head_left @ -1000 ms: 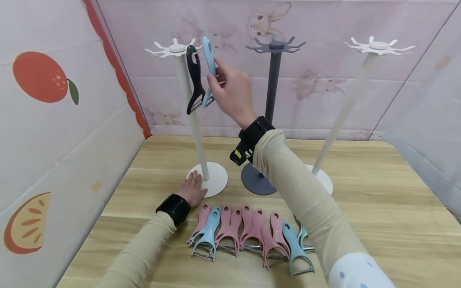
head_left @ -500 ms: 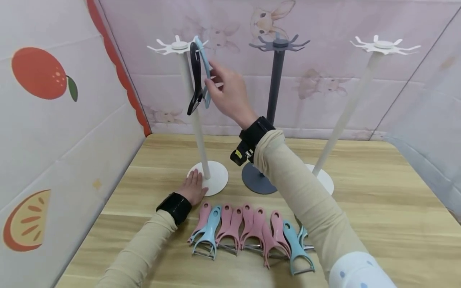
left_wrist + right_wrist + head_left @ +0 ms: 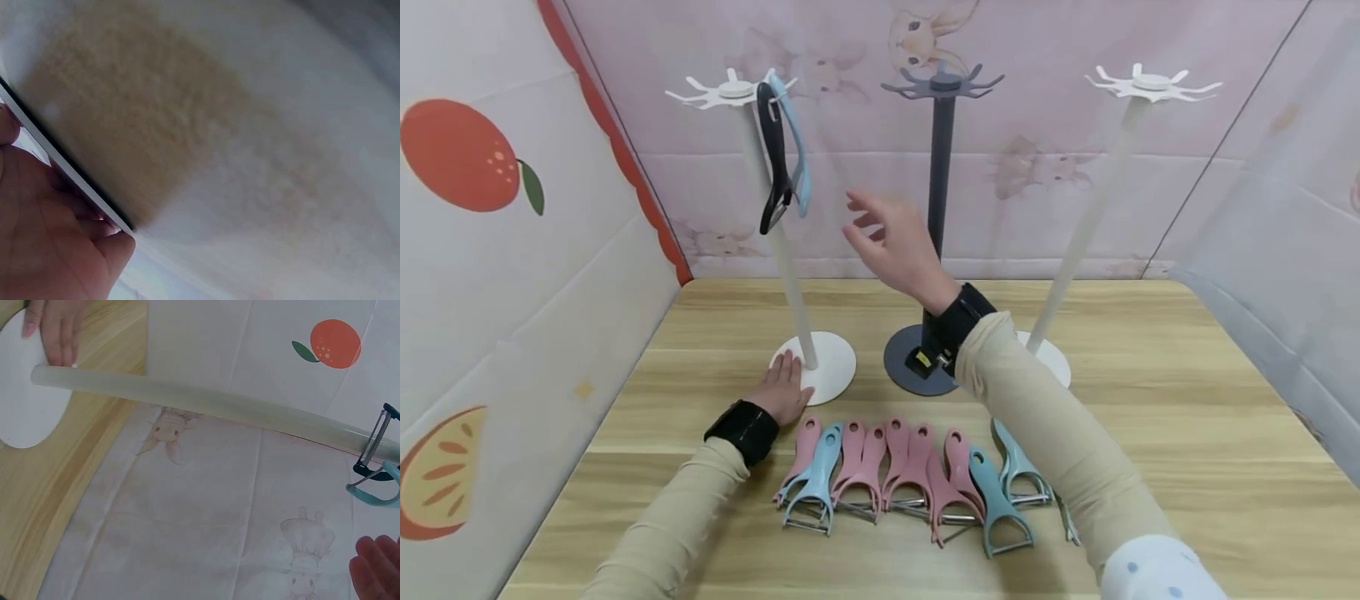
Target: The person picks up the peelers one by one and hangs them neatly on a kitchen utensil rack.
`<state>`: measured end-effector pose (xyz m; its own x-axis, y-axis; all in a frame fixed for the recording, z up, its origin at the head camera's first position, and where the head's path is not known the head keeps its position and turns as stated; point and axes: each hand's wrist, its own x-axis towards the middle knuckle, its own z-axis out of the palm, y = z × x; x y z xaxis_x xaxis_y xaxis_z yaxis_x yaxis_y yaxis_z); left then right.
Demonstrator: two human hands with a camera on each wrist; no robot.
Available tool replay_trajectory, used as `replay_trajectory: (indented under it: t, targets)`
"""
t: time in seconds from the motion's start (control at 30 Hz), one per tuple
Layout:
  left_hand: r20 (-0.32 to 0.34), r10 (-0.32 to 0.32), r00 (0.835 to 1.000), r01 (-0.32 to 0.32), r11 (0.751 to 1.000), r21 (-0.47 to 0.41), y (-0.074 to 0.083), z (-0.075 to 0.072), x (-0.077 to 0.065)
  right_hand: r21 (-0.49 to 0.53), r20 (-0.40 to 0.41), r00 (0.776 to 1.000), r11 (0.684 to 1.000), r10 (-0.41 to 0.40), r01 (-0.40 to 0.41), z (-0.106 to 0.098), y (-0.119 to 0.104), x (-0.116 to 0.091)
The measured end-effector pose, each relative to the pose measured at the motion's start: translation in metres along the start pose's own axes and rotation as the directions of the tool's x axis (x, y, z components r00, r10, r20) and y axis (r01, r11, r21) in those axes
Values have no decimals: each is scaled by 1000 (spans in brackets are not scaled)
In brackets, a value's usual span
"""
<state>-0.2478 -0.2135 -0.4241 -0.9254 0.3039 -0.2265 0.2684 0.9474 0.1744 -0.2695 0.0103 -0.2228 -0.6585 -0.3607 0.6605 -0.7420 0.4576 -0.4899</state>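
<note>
A black peeler [image 3: 774, 150] and a light blue peeler [image 3: 794, 142] hang side by side from the hooks of the left white stand [image 3: 771, 192]. My right hand [image 3: 898, 246] is in the air to the right of them, holding nothing, its fingers loosely bent and apart from the blue peeler. The right wrist view shows the blade ends of the black peeler [image 3: 380, 440] and blue peeler [image 3: 378, 497] above my right fingertips [image 3: 375, 562]. My left hand [image 3: 780, 390] rests with straight fingers on the round white base [image 3: 835, 367] of that stand.
A dark grey stand [image 3: 942, 167] stands in the middle and another white stand [image 3: 1090, 208] at the right, with bare hooks. In front, several pink peelers [image 3: 913, 467] and blue peelers [image 3: 1002, 512] lie in a row on the wooden table [image 3: 1150, 433]. My right forearm overlaps the row's right end.
My right hand put the light blue peeler's hole over a hook beside the black one, let go, and drew back right and down. The left hand stayed on the base.
</note>
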Motion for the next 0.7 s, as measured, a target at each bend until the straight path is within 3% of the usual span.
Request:
replay_trajectory:
  t: [0.23,0.5,0.7]
  targets:
    - [17,-5,1000,5,1000,-7,4,0,-1,25,105,988,994,-111,109,-13,15,-35]
    - [-1,5,1000,-5,1000,-12,8,-6,-2,-32,293,956,999,-19,29,-40,36,-83]
    - [12,6,1000,-6,1000,-6,-4,4,6,-96,321,946,995,50,-20,-58,51,-114]
